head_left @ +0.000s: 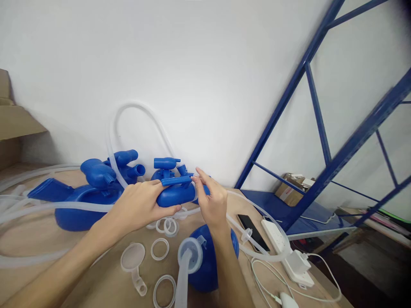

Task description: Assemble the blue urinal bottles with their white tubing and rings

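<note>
My left hand [138, 202] wraps round the left end of a blue plastic bottle [176, 195] with a handle along its top. At its right end, my right hand [210, 196] has thumb and index finger together by the handle's tip; whether they pinch a small part is unclear. Below my right forearm sits a blue container [205, 273] with a translucent cap [190, 255] and a tube coming out of it. Several translucent rings [159, 249] and a round lid with a strap [133, 256] lie on the table near my left hand.
More blue bottles [86, 214] and looping clear tubes [141, 105] fill the left and back. A phone [253, 233], a white power strip [276, 239] and cables lie at the right. Behind them stands a blue metal rack [289, 85]. Cardboard [19, 122] is at far left.
</note>
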`<state>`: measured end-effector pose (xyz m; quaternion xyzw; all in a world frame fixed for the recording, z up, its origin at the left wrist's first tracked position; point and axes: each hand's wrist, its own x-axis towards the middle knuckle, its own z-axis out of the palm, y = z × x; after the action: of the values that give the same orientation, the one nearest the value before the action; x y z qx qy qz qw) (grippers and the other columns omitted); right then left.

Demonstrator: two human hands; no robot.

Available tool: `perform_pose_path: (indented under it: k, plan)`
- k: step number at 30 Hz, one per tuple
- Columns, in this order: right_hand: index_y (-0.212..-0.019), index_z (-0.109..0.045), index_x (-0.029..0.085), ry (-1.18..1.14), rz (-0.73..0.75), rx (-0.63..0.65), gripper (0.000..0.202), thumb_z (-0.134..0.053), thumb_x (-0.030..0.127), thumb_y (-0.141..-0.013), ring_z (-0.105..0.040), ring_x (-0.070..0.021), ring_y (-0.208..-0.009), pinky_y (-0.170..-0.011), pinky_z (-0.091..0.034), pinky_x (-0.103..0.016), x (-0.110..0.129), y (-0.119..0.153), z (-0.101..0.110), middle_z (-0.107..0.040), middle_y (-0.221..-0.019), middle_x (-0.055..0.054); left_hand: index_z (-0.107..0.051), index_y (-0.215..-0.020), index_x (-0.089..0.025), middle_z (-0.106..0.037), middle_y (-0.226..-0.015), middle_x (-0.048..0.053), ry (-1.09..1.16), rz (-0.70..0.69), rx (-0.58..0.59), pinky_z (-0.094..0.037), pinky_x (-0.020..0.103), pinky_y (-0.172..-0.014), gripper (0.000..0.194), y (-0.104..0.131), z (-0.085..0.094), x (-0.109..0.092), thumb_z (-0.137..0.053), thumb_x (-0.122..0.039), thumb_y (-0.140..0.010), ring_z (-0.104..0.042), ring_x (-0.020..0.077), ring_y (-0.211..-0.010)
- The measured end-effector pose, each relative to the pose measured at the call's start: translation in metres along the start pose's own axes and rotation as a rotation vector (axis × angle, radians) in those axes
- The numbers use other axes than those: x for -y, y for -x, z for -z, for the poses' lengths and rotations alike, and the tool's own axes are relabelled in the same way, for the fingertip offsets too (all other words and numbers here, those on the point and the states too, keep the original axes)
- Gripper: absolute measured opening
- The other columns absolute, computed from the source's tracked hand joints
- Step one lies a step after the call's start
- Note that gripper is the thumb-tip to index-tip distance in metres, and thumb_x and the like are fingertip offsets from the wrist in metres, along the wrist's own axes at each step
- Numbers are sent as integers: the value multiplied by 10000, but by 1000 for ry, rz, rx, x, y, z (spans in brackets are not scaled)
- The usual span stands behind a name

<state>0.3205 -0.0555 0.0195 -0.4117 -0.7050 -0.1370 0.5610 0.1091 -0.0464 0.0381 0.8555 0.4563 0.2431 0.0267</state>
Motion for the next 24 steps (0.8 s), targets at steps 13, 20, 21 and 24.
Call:
perform_pose_path:
  k: [13, 20, 21, 24]
  plan:
    - [-1164, -820, 218, 16, -190, 217, 261, -597, 173, -1037, -732, -233, -1007, -948, -568, -352, -11, 0, -11, -784, -1056, -92, -686, -1411, -299, -789, -1114, 103, -108, 49, 64, -484, 375, -691, 538, -5, -11, 6, -612, -587, -963, -763, 382, -971]
    - [-1157, -841, 249, -329, -314, 170, 258, -632, 235, -1007, -729, -207, -941, -887, -571, -332, -13, -1, -16, -807, -1023, -63, -617, -1504, -310, -793, -1102, 102, -134, 16, 11, -474, 350, -662, 562, -2, -7, 8, -587, -542, -993, -766, 370, -956]
    - [-1146, -845, 253, -369, -336, 164, 249, -648, 244, -993, -731, -207, -951, -889, -575, -332, -13, -1, -17, -809, -1036, -63, -604, -1518, -320, -793, -1103, 97, -137, 15, 1, -475, 348, -656, 581, -2, -7, 8, -594, -547, -983, -767, 368, -944]
    - [-1128, -849, 253, -526, -404, 165, 230, -734, 290, -932, -742, -213, -990, -904, -594, -336, -13, -2, -16, -815, -1085, -62, -586, -1533, -351, -794, -1127, 82, -124, 11, -48, -489, 334, -659, 640, -2, -9, 11, -625, -588, -940, -770, 352, -944]
